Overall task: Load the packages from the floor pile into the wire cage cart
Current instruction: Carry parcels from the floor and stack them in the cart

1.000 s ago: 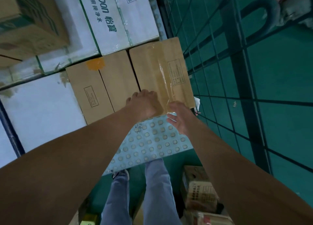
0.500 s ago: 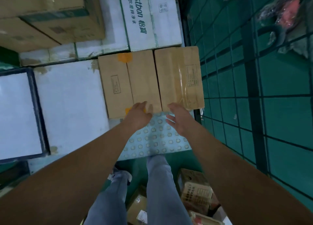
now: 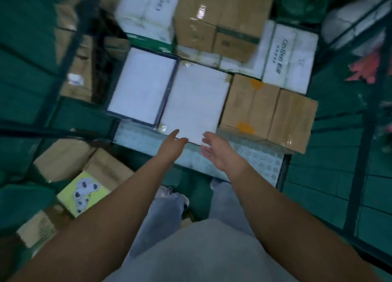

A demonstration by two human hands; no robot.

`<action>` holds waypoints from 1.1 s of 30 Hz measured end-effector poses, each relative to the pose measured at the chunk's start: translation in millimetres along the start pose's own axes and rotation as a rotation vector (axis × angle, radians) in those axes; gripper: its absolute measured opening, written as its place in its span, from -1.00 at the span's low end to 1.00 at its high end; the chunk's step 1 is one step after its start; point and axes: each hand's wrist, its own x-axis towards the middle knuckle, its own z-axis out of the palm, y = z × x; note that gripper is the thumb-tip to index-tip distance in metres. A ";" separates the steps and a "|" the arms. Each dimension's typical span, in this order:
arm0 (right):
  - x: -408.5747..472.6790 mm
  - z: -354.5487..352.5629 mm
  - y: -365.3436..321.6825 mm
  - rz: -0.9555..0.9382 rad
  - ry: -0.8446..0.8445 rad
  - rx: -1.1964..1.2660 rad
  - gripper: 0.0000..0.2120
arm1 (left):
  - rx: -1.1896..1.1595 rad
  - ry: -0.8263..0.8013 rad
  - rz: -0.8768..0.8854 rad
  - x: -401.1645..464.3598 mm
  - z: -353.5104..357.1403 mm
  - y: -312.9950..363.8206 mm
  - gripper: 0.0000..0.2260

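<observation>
Head view: both hands, left point(image 3: 171, 143) and right point(image 3: 214, 149) (fingers loose), above cart floor point(image 3: 261, 160).

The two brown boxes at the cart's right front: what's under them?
The brown boxes sit on the cart's pale blue dotted floor panel, which shows in front of them. Whatever lies directly beneath them is covered.

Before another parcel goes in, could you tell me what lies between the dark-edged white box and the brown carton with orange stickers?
In the head view, one flat white package fills that stretch.
</observation>
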 end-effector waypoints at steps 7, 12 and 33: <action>-84.1 192.1 70.8 -0.026 -0.228 -0.312 -0.74 | -0.488 0.235 -0.110 -100.6 -156.6 -129.2 -0.51; -130.2 290.8 120.8 -0.002 -0.349 -0.570 -0.78 | -0.815 0.424 -0.183 -161.3 -218.5 -210.8 -0.54; -155.3 481.8 248.7 0.050 -0.517 -1.375 -0.83 | -1.604 0.790 -0.447 -236.1 -267.6 -377.1 -0.53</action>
